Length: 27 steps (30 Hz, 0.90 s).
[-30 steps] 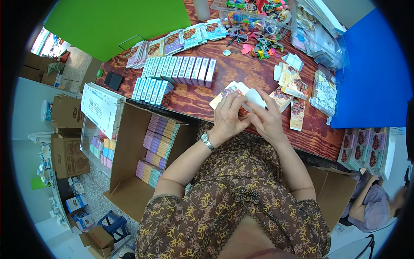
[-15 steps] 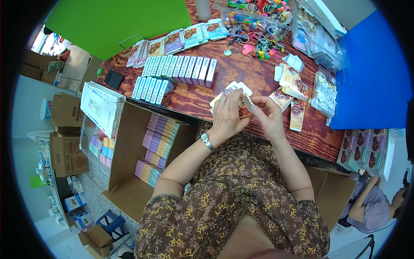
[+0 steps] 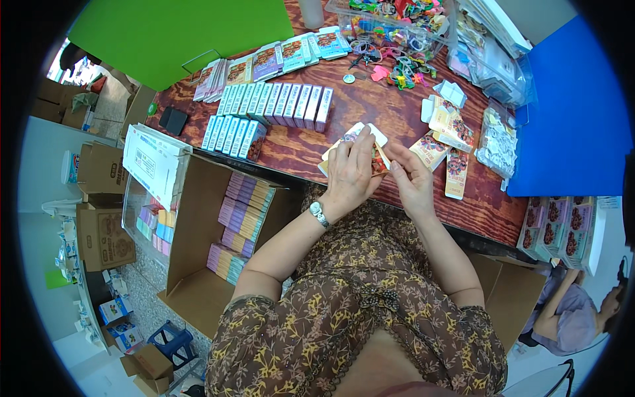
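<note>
Just in front of me at the table edge lies a cream flat carton (image 3: 350, 135) with a brown picture print, its white flaps sticking out past my fingers. My left hand (image 3: 354, 171) is spread over it, fingers stretched forward and pressing down, a watch on its wrist. At the carton's right side my right hand (image 3: 411, 177) pinches a raised edge between thumb and fingers. My palms hide much of the carton, and how many layers lie under them I cannot tell. Just right of my hands lie more cream cartons (image 3: 456, 173), loosely overlapped.
Two rows of upright small boxes (image 3: 284, 106) stand at the left, with fanned flat cartons (image 3: 291, 54) behind. A clear bin (image 3: 390, 30) of colourful small pieces stands far back. A bag of white packets (image 3: 497, 142) lies right. An open cardboard box (image 3: 198, 225) sits below left.
The carton panel that stood raised between my hands now leans lower. My left fingers have straightened over the carton, and my right fingers have opened slightly along its edge.
</note>
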### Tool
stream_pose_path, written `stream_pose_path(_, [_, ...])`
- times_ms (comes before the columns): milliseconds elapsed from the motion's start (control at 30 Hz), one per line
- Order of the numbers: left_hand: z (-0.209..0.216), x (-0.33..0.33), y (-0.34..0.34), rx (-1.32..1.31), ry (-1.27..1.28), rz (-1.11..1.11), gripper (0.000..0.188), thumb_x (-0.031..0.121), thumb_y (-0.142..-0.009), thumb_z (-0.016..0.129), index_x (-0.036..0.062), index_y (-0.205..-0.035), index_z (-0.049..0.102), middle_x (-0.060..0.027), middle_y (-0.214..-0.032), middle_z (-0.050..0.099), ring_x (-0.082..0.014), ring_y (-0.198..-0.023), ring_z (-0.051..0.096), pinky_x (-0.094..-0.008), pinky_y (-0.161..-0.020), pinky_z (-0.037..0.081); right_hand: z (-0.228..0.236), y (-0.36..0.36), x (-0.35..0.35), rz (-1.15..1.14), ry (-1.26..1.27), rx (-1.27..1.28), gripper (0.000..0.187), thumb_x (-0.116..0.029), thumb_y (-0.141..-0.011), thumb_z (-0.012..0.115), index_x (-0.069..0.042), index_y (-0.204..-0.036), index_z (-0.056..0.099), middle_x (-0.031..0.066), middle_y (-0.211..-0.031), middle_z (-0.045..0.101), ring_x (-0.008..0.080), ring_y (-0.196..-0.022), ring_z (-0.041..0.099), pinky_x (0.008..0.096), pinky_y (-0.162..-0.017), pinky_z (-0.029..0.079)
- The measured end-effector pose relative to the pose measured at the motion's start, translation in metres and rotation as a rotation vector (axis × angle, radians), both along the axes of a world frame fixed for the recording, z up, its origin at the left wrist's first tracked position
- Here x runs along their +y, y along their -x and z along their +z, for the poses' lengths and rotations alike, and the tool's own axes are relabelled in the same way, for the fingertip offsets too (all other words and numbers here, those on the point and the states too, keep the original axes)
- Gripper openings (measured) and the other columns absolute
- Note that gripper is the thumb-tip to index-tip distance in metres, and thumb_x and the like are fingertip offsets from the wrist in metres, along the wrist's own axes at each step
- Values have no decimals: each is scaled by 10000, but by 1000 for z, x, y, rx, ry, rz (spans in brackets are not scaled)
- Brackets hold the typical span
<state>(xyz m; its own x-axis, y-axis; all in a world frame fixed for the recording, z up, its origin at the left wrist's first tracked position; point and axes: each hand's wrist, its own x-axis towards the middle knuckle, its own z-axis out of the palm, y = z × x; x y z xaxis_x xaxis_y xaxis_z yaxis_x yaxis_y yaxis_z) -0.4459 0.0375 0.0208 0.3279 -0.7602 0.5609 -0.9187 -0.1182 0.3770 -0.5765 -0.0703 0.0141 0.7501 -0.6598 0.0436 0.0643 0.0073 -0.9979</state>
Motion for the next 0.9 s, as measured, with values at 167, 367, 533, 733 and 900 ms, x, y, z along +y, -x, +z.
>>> stream_pose_path(167, [0, 2, 4, 45, -52, -3, 867, 197, -666, 836, -29, -1403, 439, -233, -1479, 462, -332, -1063, 523, -449, -908, 405, 0, 1, 7, -21, 33, 19, 409, -21, -1034, 502, 69, -1430, 449, 180, -1377, 597, 212, -1310, 558, 320, -1072, 457])
stream_pose_path(367, [0, -3, 6, 64, -85, 49, 839, 155, -662, 802, -30, -1398, 444, -246, -1485, 447, -332, -1065, 522, -443, -904, 402, 9, -1, 22, -28, 229, 123, 428, -40, -1047, 488, 70, -1455, 423, 206, -1423, 562, 220, -1333, 538, 320, -1090, 436])
stream_pose_path(533, [-6, -8, 5, 80, -123, 8, 851, 198, -669, 805, -40, -1399, 438, -246, -1467, 460, -356, -1118, 522, -454, -901, 417, -20, -6, 18, -144, 111, -14, 420, -38, -1002, 580, 46, -1404, 497, 176, -1354, 626, 233, -1259, 601, 341, -985, 518])
stream_pose_path(733, [-38, 1, -34, 243, -58, 42, 784, 409, -754, 820, -36, -1322, 513, -212, -1315, 523, -355, -1123, 518, -452, -890, 434, -28, 8, -49, -402, 116, -12, 399, 17, -959, 605, 27, -1351, 529, 133, -1302, 607, 182, -1173, 607, 304, -981, 510])
stream_pose_path(900, [-59, -1, -44, 87, -251, 286, 693, 414, -707, 857, -10, -1168, 562, -139, -1077, 515, -326, -1017, 497, -471, -832, 416, -31, 12, -65, -458, 78, -13, 425, 21, -970, 601, 46, -1382, 501, 158, -1316, 593, 196, -1210, 581, 311, -1015, 476])
